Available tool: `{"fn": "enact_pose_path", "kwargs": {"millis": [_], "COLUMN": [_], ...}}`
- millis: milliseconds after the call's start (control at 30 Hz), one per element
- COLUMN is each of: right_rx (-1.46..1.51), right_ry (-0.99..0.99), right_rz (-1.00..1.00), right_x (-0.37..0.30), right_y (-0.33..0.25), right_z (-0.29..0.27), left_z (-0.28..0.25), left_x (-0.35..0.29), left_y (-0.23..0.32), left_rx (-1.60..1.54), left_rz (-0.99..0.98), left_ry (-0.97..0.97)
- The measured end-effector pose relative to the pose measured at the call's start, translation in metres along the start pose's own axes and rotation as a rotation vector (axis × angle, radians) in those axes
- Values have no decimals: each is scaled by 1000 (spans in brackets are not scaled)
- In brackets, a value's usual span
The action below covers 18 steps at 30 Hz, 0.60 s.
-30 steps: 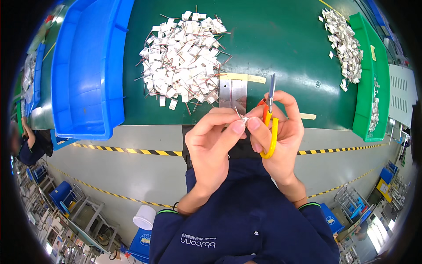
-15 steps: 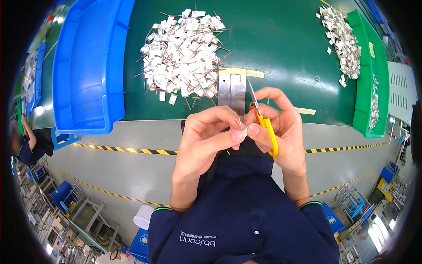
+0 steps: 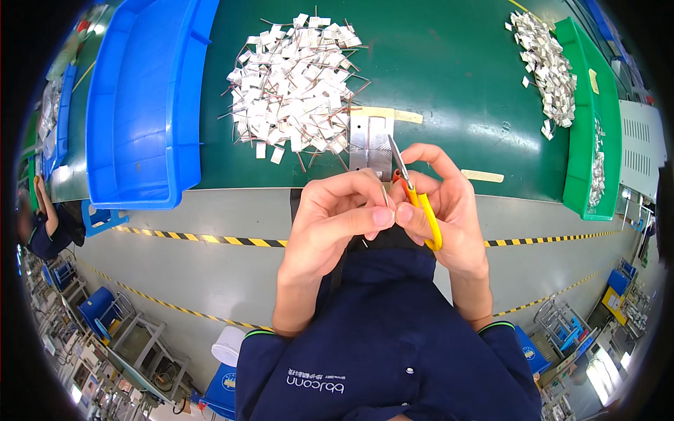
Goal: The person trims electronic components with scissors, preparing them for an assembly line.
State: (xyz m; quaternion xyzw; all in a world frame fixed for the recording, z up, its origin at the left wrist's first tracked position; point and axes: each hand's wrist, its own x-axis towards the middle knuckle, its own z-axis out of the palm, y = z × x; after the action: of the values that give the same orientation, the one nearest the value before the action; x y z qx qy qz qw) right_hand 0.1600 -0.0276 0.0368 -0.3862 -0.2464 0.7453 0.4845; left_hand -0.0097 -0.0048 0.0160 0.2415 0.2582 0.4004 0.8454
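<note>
My left hand (image 3: 326,221) pinches a thin wire (image 3: 385,196) between thumb and forefinger; most of the small piece is covered by the fingertips. Close beside it, my right hand (image 3: 453,221) has its thumb and a finger pressed together at the same spot. Scissors (image 3: 431,223) with yellow handles are held in the right hand, their blades pointing up and away, clear of the wire. Beyond the hands, at the table edge, lies a flat metal block (image 3: 371,137). A heap of white connectors with short brownish wires (image 3: 291,88) covers the table to its left.
A large blue bin (image 3: 137,105) stands at the left. On the right, another heap of white pieces (image 3: 547,74) lies against a green bin (image 3: 586,133). Tape strips (image 3: 482,176) stick to the green table (image 3: 449,63). A person (image 3: 45,221) is at the far left.
A small white bit that showed between the fingertips is now covered. My right hand and the scissors have shifted slightly left, and the view has shifted a little.
</note>
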Motion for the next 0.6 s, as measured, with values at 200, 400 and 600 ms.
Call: {"fn": "enact_pose_path", "kwargs": {"millis": [200, 400, 600], "right_rx": [4, 37, 21], "right_ry": [-44, -62, -73], "right_rz": [17, 53, 63], "right_x": [-2, -4, -5], "right_y": [-3, -4, -3], "right_z": [-1, 2, 1], "left_z": [0, -1, -2], "left_x": [1, 1, 0], "left_y": [5, 7, 9], "left_rx": [24, 55, 131], "left_rz": [-19, -6, 39], "left_ry": [-47, -33, -12]}}
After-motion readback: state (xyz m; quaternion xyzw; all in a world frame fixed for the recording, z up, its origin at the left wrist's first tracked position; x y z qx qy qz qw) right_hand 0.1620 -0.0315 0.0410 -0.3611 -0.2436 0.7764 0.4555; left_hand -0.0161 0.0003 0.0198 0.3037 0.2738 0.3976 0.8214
